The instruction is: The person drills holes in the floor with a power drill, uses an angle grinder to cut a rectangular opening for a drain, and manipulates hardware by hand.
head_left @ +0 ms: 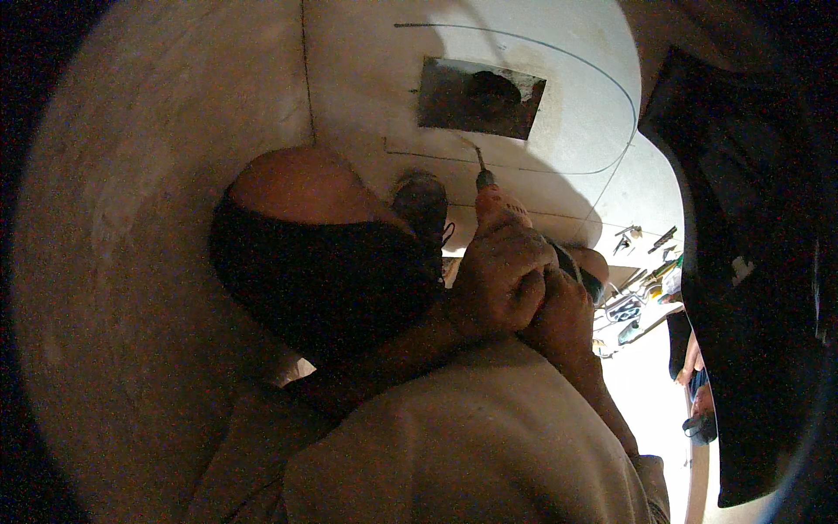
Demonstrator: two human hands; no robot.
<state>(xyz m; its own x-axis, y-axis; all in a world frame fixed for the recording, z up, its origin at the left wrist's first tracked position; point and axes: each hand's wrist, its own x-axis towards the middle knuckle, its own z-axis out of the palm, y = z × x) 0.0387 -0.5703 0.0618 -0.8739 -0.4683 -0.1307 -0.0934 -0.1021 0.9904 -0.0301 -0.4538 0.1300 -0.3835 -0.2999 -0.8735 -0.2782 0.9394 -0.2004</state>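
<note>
An orange power drill [500, 208] sits in front of me, its long bit pointing away. The tip of the bit [479, 154] is at or close to the pale tiled surface, just below a rectangular cutout [436, 100]; whether it touches I cannot tell. My left hand [497, 275] is closed around the drill's body. Just to the right and nearer to me, my right hand [563, 319] is closed at the rear of the drill, where the grip is mostly hidden by the fingers. Inside the cutout shows a dark round hole [494, 90].
A thin dark cable [630, 96] curves across the tiles around the cutout. My bent knee [301, 188] and shoe [421, 205] are left of the drill. Several tools [642, 293] lie at right, near another person [701, 406]. A large dark shape [751, 288] fills the far right.
</note>
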